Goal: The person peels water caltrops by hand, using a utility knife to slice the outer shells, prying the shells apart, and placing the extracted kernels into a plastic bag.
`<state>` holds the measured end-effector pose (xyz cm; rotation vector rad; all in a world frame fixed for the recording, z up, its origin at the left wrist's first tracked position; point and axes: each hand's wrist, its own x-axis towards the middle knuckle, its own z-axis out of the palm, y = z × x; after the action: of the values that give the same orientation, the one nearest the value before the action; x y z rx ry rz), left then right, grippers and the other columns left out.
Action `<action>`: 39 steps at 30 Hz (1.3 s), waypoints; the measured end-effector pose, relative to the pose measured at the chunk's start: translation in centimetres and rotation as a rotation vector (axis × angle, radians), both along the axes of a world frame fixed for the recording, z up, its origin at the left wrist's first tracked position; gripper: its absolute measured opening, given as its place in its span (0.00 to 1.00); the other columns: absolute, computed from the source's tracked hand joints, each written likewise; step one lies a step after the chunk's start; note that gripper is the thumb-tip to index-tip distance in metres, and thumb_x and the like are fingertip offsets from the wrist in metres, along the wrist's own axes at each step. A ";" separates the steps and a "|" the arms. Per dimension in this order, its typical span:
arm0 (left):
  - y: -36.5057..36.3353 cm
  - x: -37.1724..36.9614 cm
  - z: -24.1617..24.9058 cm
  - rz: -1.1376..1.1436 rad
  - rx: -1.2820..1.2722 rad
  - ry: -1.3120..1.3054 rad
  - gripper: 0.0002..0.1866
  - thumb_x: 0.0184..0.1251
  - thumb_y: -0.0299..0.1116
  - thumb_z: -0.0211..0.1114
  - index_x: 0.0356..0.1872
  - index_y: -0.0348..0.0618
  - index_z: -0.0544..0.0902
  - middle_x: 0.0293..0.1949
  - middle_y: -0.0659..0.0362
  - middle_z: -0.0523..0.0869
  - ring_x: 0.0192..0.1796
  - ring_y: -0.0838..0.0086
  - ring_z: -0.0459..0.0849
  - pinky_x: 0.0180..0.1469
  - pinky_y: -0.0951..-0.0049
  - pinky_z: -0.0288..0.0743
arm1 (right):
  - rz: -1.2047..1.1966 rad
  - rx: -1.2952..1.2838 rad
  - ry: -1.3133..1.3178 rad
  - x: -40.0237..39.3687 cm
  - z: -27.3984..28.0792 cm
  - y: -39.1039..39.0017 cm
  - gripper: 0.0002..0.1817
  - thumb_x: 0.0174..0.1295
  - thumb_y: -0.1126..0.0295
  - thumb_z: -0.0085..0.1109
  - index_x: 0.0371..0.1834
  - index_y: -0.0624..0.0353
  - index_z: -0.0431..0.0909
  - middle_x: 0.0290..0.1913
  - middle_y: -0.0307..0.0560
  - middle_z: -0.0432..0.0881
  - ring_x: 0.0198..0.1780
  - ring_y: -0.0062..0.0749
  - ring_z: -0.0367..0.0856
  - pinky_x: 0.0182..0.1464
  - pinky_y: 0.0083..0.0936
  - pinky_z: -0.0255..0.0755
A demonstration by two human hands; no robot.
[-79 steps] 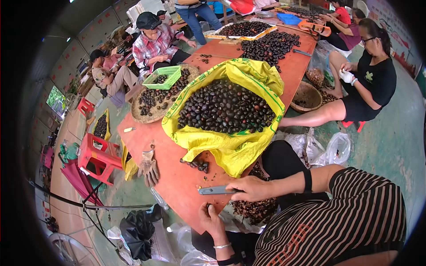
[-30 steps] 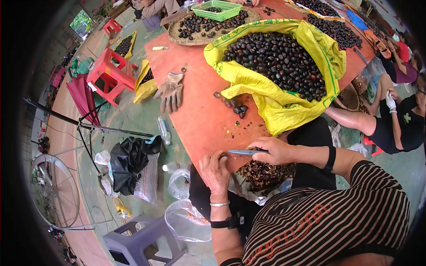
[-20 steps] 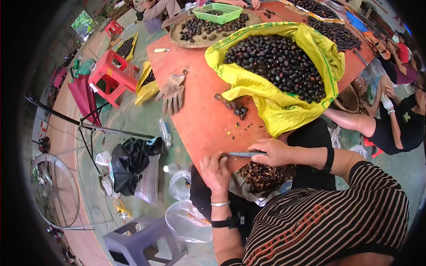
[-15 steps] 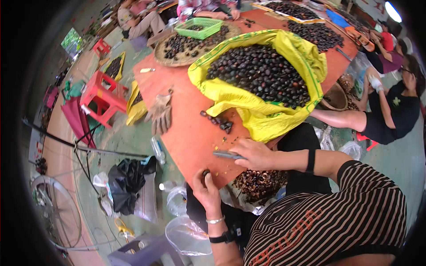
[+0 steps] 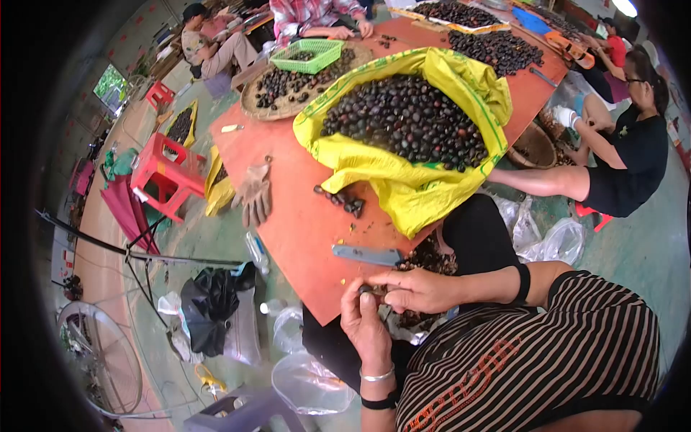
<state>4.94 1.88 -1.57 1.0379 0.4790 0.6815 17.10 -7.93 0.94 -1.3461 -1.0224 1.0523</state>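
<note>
My left hand (image 5: 367,330) pinches a small dark nut (image 5: 366,289) between thumb and fingers, just off the table's near corner. My right hand (image 5: 425,289) meets it, index finger reaching the nut and fingers bent; whatever is in its pinch is hard to make out. Just beyond my hands, a grey flat-bladed knife (image 5: 367,254) lies on the orange-red tabletop (image 5: 288,248). A few loose dark nuts (image 5: 345,200) sit farther up the table, beside a yellow sack (image 5: 389,194) heaped with similar nuts (image 5: 410,122). Under my right hand, a pile of brown shells (image 5: 432,259) is partly hidden.
A work glove (image 5: 253,194) lies on the table's left edge. Behind are a woven tray (image 5: 277,109) and a green basket (image 5: 308,56). Red stools (image 5: 162,176) and a black bag (image 5: 209,302) stand left. Co-workers sit across and at right, one in black (image 5: 630,165).
The knife has left my right hand and lies on the table. Both hands have come together around the nut, my left moving right. The view has shifted slightly.
</note>
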 end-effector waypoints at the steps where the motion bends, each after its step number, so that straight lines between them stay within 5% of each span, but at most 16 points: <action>1: -0.4 0.1 0.0 0.037 -0.031 0.001 0.14 0.69 0.28 0.56 0.54 0.38 0.74 0.45 0.61 0.78 0.42 0.79 0.76 0.47 0.76 0.72 | -0.023 -0.029 0.113 -0.6 -0.2 -0.3 0.24 0.69 0.68 0.46 0.67 0.62 0.60 0.32 0.38 0.74 0.32 0.17 0.71 0.37 0.18 0.70; 7: -1.3 -0.6 0.4 -0.010 -0.068 -0.013 0.13 0.66 0.28 0.60 0.50 0.37 0.76 0.34 0.63 0.78 0.34 0.80 0.74 0.40 0.79 0.71 | -0.044 -0.018 0.209 -1.3 -0.3 -1.9 0.24 0.69 0.69 0.46 0.67 0.61 0.62 0.32 0.35 0.73 0.32 0.15 0.68 0.37 0.16 0.69; 15: -2.6 -0.5 0.9 0.026 0.089 0.096 0.11 0.65 0.26 0.60 0.47 0.35 0.77 0.34 0.62 0.79 0.33 0.82 0.73 0.37 0.82 0.69 | -0.137 -0.040 0.183 -1.9 -1.0 -3.3 0.22 0.69 0.68 0.47 0.65 0.62 0.65 0.31 0.34 0.73 0.31 0.14 0.68 0.37 0.15 0.69; 20: -3.0 -1.0 0.9 -0.178 0.248 0.124 0.10 0.65 0.27 0.60 0.45 0.36 0.78 0.33 0.62 0.78 0.32 0.81 0.74 0.36 0.83 0.69 | -0.288 -0.093 0.071 -1.3 -2.0 -3.5 0.20 0.68 0.68 0.45 0.61 0.63 0.70 0.30 0.33 0.75 0.30 0.13 0.69 0.35 0.15 0.68; 21: -3.5 -1.0 1.1 -0.251 0.277 0.044 0.10 0.66 0.29 0.61 0.45 0.37 0.77 0.33 0.60 0.78 0.31 0.79 0.75 0.37 0.81 0.70 | -0.337 -0.201 0.300 -0.6 -2.0 -3.6 0.19 0.67 0.69 0.44 0.60 0.62 0.71 0.27 0.31 0.73 0.27 0.11 0.66 0.30 0.12 0.65; 25: -3.3 -0.9 1.8 -0.233 -0.108 -0.075 0.12 0.68 0.32 0.58 0.49 0.40 0.74 0.38 0.59 0.79 0.36 0.79 0.76 0.41 0.78 0.72 | -0.281 -0.181 0.484 -0.3 0.4 -5.9 0.22 0.68 0.68 0.46 0.65 0.59 0.63 0.23 0.30 0.68 0.23 0.10 0.62 0.25 0.09 0.58; 33: -4.0 -0.7 2.0 -0.249 -0.107 -0.031 0.14 0.69 0.33 0.58 0.52 0.40 0.72 0.39 0.59 0.79 0.37 0.79 0.76 0.41 0.78 0.73 | -0.089 0.035 0.311 -1.4 2.3 -6.9 0.27 0.68 0.69 0.49 0.69 0.57 0.54 0.29 0.34 0.71 0.29 0.13 0.66 0.31 0.12 0.64; 39: -4.4 -1.1 2.8 -0.200 0.275 0.057 0.15 0.68 0.31 0.59 0.52 0.34 0.74 0.41 0.59 0.79 0.37 0.79 0.78 0.41 0.79 0.74 | -0.045 0.067 0.333 -1.8 1.7 -7.2 0.27 0.68 0.70 0.49 0.69 0.58 0.55 0.31 0.34 0.71 0.31 0.13 0.66 0.34 0.13 0.65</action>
<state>3.84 -2.54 1.26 1.3481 0.3293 0.5494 15.32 -15.15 2.66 -1.0891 -0.7686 1.1526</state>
